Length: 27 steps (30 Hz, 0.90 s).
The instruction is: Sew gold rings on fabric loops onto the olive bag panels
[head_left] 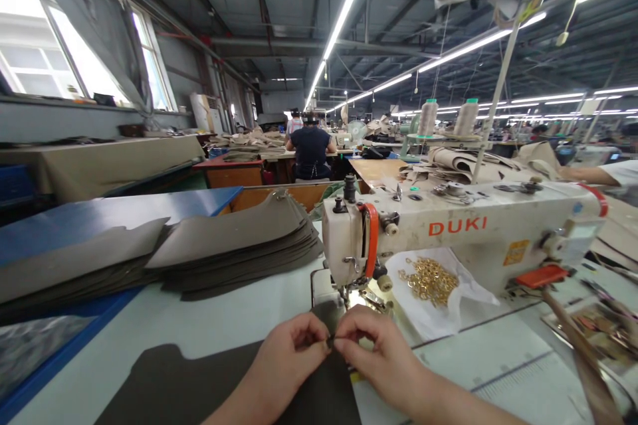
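Note:
My left hand [286, 362] and my right hand [381, 352] meet fingertip to fingertip in front of the sewing machine [399, 229]. Both are closed in a pinch. Between them is something small and dark, with a hint of gold by the left fingertips; its kind cannot be made out. Beneath the hands lies a dark grey cut panel [194, 382], its far end reaching toward the lit needle area. Just beyond my right hand, a heap of small gold metal rings [429, 281] rests on white sheeting [468, 305] under the machine arm.
Stacked dark grey panels [239, 246] stand left of the machine, with another stack [84, 259] on a blue surface [209, 202] farther left. At right lie a tray of small parts [593, 325] and a hanging brown strap [573, 345]. A person [312, 149] sits ahead.

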Each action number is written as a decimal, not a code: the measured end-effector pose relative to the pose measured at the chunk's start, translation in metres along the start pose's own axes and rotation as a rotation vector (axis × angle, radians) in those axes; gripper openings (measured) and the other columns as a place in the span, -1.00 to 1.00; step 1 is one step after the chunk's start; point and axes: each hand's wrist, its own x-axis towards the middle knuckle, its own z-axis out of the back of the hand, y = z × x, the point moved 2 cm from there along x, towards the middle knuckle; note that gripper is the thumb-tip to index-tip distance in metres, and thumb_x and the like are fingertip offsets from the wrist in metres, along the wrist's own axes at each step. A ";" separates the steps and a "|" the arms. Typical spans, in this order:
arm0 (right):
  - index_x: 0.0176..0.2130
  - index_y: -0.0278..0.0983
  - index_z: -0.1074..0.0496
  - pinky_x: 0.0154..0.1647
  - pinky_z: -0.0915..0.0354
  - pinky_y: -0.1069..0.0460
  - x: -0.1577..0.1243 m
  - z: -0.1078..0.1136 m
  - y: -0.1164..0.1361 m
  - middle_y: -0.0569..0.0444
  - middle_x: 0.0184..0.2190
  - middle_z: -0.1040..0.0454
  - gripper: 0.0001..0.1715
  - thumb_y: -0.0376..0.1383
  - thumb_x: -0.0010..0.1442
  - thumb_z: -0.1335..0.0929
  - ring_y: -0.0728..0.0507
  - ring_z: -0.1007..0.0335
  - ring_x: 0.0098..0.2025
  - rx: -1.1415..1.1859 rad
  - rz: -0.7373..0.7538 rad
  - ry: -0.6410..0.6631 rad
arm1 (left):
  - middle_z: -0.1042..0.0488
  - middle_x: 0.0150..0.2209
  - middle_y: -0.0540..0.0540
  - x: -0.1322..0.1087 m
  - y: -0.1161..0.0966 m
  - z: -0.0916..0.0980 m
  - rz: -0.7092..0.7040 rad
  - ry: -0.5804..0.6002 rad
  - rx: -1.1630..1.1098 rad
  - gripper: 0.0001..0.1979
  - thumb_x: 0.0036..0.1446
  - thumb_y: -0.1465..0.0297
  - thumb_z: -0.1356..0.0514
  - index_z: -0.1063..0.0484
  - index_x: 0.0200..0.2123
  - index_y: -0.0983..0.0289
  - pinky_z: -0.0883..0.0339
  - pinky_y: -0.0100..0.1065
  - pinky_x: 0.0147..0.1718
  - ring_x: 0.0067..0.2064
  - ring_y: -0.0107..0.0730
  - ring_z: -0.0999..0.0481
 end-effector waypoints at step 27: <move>-0.50 -0.30 -0.37 -0.53 -0.07 0.12 0.006 -0.003 -0.011 0.21 -0.62 -0.31 -0.73 -0.23 -0.12 -0.50 0.04 -0.14 -0.57 0.372 -0.153 -0.074 | -0.43 -0.55 -0.05 -0.003 -0.007 -0.004 -0.106 -0.176 -0.171 -0.87 -0.27 0.42 -0.28 -0.36 -0.58 0.25 -0.36 -0.43 -0.42 -0.46 -0.40 -0.46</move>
